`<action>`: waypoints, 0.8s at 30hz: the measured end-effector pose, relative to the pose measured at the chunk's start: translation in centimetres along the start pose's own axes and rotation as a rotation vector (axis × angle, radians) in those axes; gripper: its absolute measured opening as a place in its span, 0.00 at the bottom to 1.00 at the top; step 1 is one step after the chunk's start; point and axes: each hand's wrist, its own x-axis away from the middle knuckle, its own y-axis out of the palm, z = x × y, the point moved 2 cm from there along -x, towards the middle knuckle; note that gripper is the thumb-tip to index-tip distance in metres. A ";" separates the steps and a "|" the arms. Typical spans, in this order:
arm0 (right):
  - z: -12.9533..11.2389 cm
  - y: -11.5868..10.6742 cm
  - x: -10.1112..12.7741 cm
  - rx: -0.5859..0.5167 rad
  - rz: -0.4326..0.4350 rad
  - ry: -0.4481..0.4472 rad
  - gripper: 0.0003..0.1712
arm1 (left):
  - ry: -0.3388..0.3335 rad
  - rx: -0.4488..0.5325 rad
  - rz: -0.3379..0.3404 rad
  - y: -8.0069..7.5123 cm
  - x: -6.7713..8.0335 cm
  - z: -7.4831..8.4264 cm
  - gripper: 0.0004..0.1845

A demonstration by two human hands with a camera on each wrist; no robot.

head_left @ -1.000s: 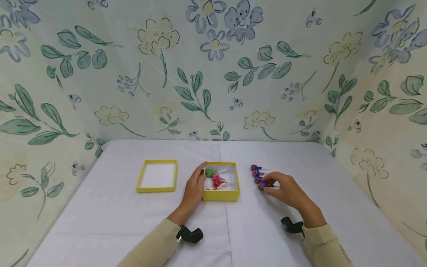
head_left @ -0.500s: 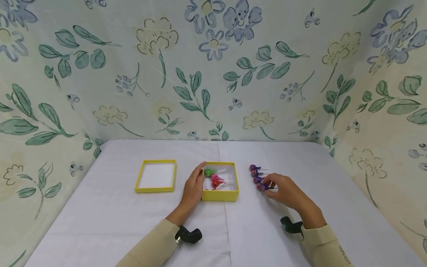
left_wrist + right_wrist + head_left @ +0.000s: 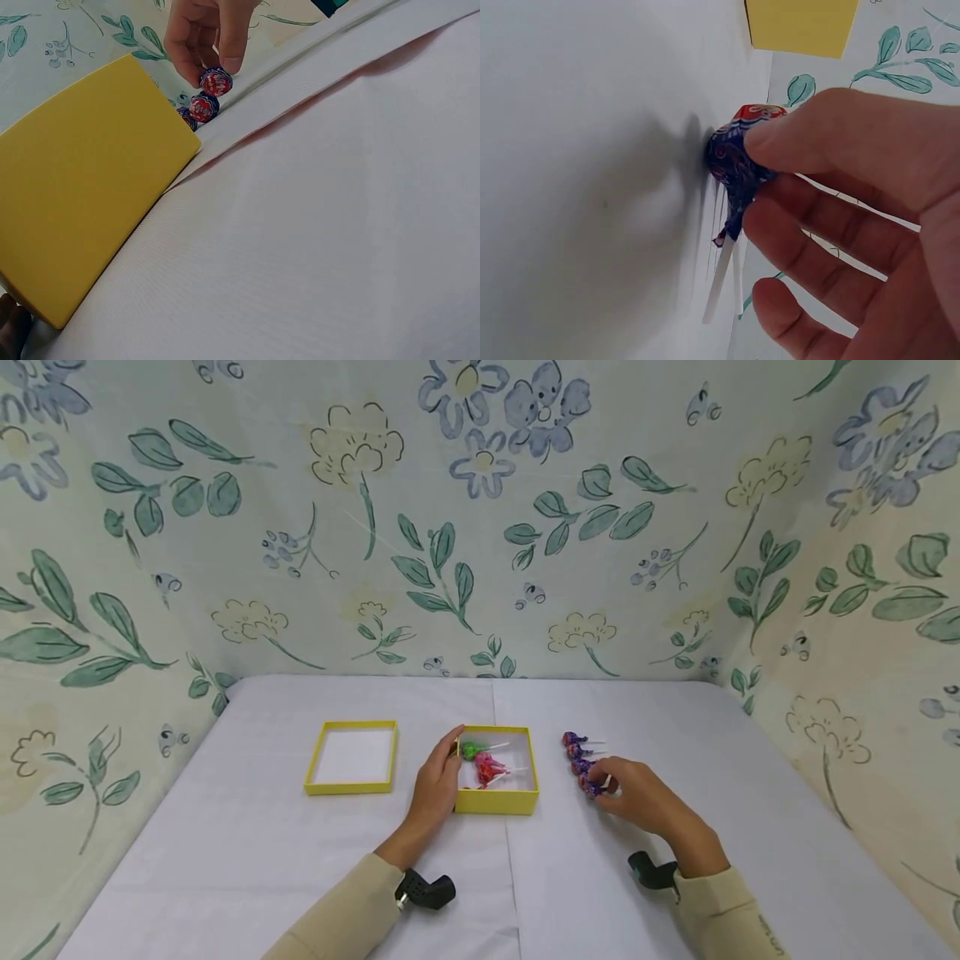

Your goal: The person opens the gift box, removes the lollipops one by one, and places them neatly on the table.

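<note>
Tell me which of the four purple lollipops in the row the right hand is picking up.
The purple lollipop at the near end of the row, closest to the person: the right hand pinches it in its fingers, while the other three lie untouched beyond it.

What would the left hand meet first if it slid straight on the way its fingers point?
Probably nothing soon. The left hand rests along the left wall of the yellow box, fingers pointing toward the back wall. Ahead lies bare white tablecloth, though the fingertips touch the box rim, so depth is uncertain.
</note>
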 end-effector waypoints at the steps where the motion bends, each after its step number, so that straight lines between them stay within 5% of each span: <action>1: 0.0 0.0 0.0 -0.003 -0.004 0.004 0.15 | 0.000 0.000 0.000 0.0 0.0 0.0 0.26; 24: 0.2 0.7 -0.2 -0.044 -0.033 0.041 0.15 | 0.011 -0.012 0.004 0.1 -0.1 -0.1 0.26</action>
